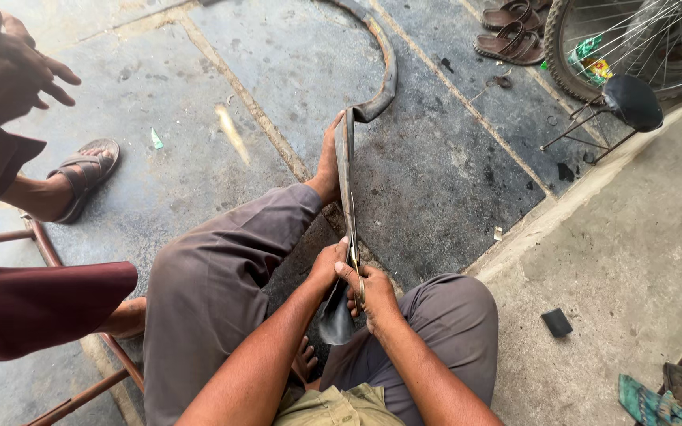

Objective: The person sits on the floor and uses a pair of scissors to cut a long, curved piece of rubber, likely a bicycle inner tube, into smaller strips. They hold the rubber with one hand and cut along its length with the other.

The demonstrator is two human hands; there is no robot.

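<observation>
Both hands meet at 6 o'clock, between the knees. Left hand [330, 264] pinches the near end of a rubber tube strip [346, 177], fingers closed on it; right hand [372, 296] is closed around scissors [357, 272] biting into the strip. From the fingers the strip runs toward 12 o'clock, pinned under a bare foot [327, 162] on the stone floor [436, 173]. Judged best practice: keep the strip taut and the blades square to it.

Open floor [436, 173] right of tube [346, 181]; leg [222, 260] blocks left.
</observation>
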